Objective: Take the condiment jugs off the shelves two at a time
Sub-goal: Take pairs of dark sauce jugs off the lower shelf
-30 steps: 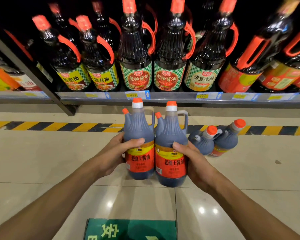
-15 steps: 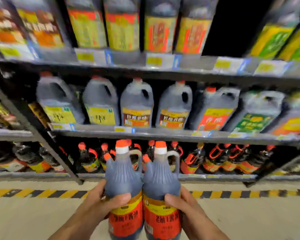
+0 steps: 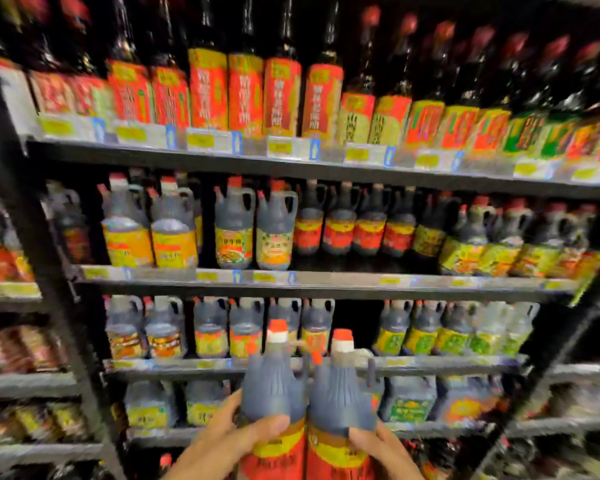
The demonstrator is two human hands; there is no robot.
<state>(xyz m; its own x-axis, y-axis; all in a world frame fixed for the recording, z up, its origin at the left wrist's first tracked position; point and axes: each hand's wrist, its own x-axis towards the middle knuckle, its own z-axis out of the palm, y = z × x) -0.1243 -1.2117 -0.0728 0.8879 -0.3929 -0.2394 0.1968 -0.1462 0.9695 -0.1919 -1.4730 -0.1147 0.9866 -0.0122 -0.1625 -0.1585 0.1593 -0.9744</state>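
Two dark plastic jugs with orange caps, the left jug [image 3: 274, 393] and the right jug [image 3: 340, 400], are held upright, touching, before the shelves [image 3: 326, 285]; the left hand [image 3: 232, 441] and right hand [image 3: 385, 448] are each wrapped around one, probably for steadiness.

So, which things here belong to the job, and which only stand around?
Part of the job:
- left jug, gripped by the left hand
- right jug, gripped by the right hand

Only standing around:
- tall bottles with red labels, top shelf
- jugs with orange labels, second shelf
- jugs with green labels, third shelf
- black shelf frame
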